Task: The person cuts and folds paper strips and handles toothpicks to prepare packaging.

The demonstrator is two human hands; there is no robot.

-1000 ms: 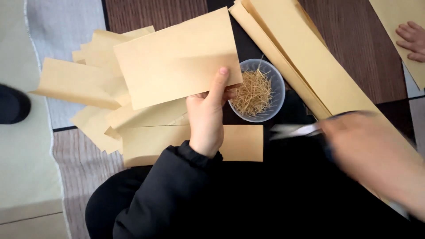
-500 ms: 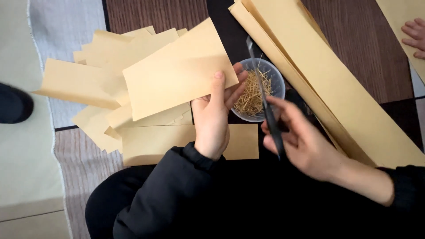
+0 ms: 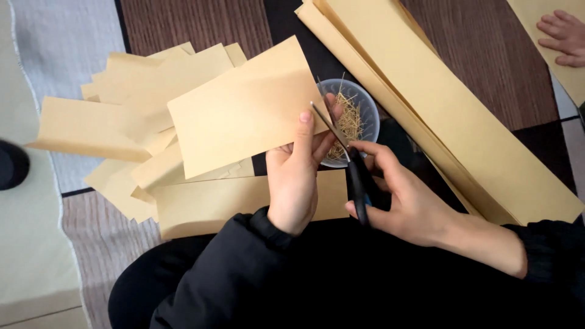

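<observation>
My left hand [image 3: 297, 176] pinches the right edge of a tan paper sheet [image 3: 244, 113], thumb on top, holding it above the table. My right hand [image 3: 402, 195] grips black-handled scissors [image 3: 347, 158]; their blades are parted at the sheet's right edge, just beside my left thumb. Under the blades stands a small clear bowl [image 3: 365, 106] filled with thin tan paper shreds.
A loose pile of cut tan sheets [image 3: 122, 116] lies to the left, with one more sheet [image 3: 207, 204] under my left wrist. Long folded tan paper strips [image 3: 451, 116] run diagonally on the right. Another person's hand [image 3: 563, 36] rests at the top right corner.
My right hand came in from the right with the scissors and brought the blades up to the sheet's edge. The left hand tilted the sheet slightly and moved it right.
</observation>
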